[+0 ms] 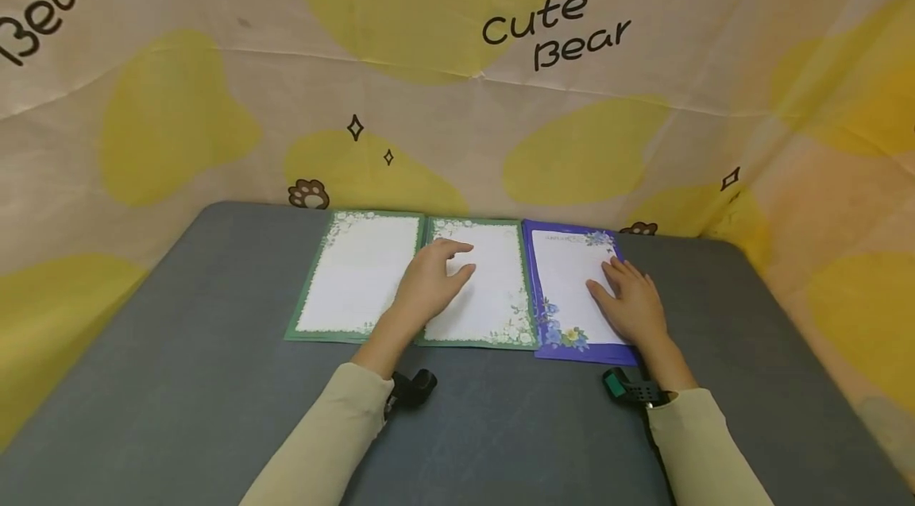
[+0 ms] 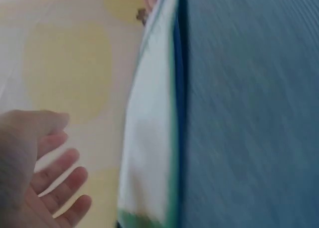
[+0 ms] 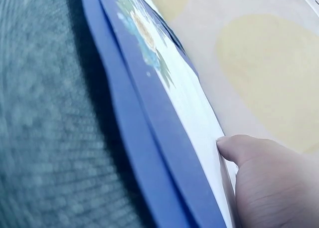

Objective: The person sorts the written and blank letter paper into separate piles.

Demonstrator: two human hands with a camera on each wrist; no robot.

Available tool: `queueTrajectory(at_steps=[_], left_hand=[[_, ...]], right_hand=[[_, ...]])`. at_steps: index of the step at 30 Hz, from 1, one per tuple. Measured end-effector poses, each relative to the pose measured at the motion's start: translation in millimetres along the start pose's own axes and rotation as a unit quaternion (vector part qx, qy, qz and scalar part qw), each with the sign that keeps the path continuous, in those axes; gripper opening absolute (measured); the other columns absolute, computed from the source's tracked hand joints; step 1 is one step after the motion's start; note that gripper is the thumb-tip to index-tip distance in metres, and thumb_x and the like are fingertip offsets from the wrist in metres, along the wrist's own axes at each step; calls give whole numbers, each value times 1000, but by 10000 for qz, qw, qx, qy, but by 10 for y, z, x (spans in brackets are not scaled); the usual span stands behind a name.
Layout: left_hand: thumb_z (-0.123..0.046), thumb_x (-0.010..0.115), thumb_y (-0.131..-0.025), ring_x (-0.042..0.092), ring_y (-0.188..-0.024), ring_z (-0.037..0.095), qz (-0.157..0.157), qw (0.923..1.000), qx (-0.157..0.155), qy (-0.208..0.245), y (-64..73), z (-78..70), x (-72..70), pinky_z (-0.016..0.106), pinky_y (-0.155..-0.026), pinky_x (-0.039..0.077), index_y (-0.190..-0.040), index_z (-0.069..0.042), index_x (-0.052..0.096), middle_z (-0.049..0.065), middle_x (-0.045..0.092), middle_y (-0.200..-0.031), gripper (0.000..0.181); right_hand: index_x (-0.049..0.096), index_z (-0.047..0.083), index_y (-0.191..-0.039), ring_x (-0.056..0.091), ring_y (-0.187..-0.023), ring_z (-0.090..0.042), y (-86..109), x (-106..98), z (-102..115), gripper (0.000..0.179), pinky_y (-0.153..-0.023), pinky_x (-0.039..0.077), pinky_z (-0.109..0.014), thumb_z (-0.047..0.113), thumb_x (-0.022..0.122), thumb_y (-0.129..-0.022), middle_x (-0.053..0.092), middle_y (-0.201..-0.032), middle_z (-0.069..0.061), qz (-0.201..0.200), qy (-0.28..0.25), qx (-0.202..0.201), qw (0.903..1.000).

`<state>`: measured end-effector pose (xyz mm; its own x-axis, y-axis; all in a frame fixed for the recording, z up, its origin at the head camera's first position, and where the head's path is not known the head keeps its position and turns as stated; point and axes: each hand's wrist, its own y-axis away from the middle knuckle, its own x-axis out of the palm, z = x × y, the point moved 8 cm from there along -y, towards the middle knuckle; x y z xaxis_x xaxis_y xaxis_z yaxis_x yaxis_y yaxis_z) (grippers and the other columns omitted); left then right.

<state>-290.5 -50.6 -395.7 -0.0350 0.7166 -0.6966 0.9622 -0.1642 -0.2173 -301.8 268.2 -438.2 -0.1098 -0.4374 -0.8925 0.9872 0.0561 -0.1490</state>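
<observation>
Three stacks or sheets of bordered paper lie side by side in the head view. The left green-edged sheet (image 1: 350, 272) and the middle green-edged sheet (image 1: 495, 283) carry pale floral trim. Furthest right is a purple-edged sheet (image 1: 561, 276) with blue flowers in its corners; the right wrist view shows more than one purple layer (image 3: 144, 133). My left hand (image 1: 429, 281) hovers over the two green-edged sheets, holding nothing, fingers loosely bent and thumb apart. My right hand (image 1: 632, 306) rests on the purple-edged sheet's right side, fingers extended.
The sheets lie on a dark grey table (image 1: 493, 426), near its far edge. Behind it hangs a cream and yellow cloth (image 1: 429, 109) with printed words. Each wrist wears a black camera mount, the left mount (image 1: 415, 388) and the right mount (image 1: 632, 388).
</observation>
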Motion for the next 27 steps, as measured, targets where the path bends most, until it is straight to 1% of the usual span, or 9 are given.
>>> queueTrajectory(at_steps=[3,5,7,10,13,16,18,23,27], left_hand=[[-28,69,-97,53,-135,31,-79,9999,124,-39,15,182,-42,51,-113,44,-130,-12,69,9,63,-139,37],[-28,71,-95,48,-140,32,-86,9998,147,-95,26,292,-45,51,-117,40,-130,-12,69,9,61,-141,39],[-31,72,-94,45,-144,32,-20,9998,143,-145,29,380,-28,52,-119,37,-133,-13,68,9,58,-146,43],[-36,73,-93,37,-150,32,208,9997,83,-122,25,468,24,54,-122,32,-139,-14,63,9,51,-154,53],[-42,74,-91,31,-154,33,481,9979,141,-409,20,499,85,54,-125,26,-144,-13,58,11,44,-159,62],[-44,73,-91,28,-155,35,639,9947,237,-763,22,498,126,54,-127,21,-144,-12,58,13,42,-160,65],[-45,73,-91,29,-154,36,661,9931,301,-923,23,491,136,53,-128,20,-142,-12,60,14,43,-159,63],[-46,73,-91,32,-153,36,593,9929,349,-973,24,503,140,53,-127,22,-140,-13,62,13,46,-158,60],[-45,73,-91,33,-152,37,545,9930,377,-978,28,515,143,53,-127,22,-140,-13,62,13,46,-158,60]], right_hand=[[48,-4,-147,29,-150,-49,3,6,7,64,-122,12,-69,39,56,-102,39,-157,-27,-10,-34,-6,10000],[48,-4,-147,29,-150,-49,3,9,9,63,-122,13,-69,39,56,-102,39,-157,-27,-12,-46,-10,10000],[47,-4,-148,28,-150,-48,4,6,9,64,-122,12,-69,39,56,-102,39,-158,-27,0,-55,0,10000],[47,-5,-147,28,-150,-49,8,-10,10,63,-122,12,-69,38,57,-102,39,-157,-27,-6,-47,-2,10000],[47,-5,-147,28,-149,-50,8,-21,14,63,-121,12,-70,38,56,-102,39,-157,-28,10,-26,-18,10000],[47,-5,-147,28,-149,-51,10,-24,17,62,-120,13,-71,37,56,-103,39,-156,-29,11,41,-43,10000],[48,-5,-147,29,-148,-51,10,-20,27,60,-119,15,-72,35,54,-103,40,-156,-30,27,159,-81,9998],[50,-5,-146,30,-147,-52,-6,22,106,51,-120,20,-69,26,50,-105,41,-155,-31,113,412,-247,9988],[54,-4,-143,29,-148,-50,-7,26,199,46,-122,16,-69,20,50,-104,42,-154,-30,-57,416,-342,9985]])
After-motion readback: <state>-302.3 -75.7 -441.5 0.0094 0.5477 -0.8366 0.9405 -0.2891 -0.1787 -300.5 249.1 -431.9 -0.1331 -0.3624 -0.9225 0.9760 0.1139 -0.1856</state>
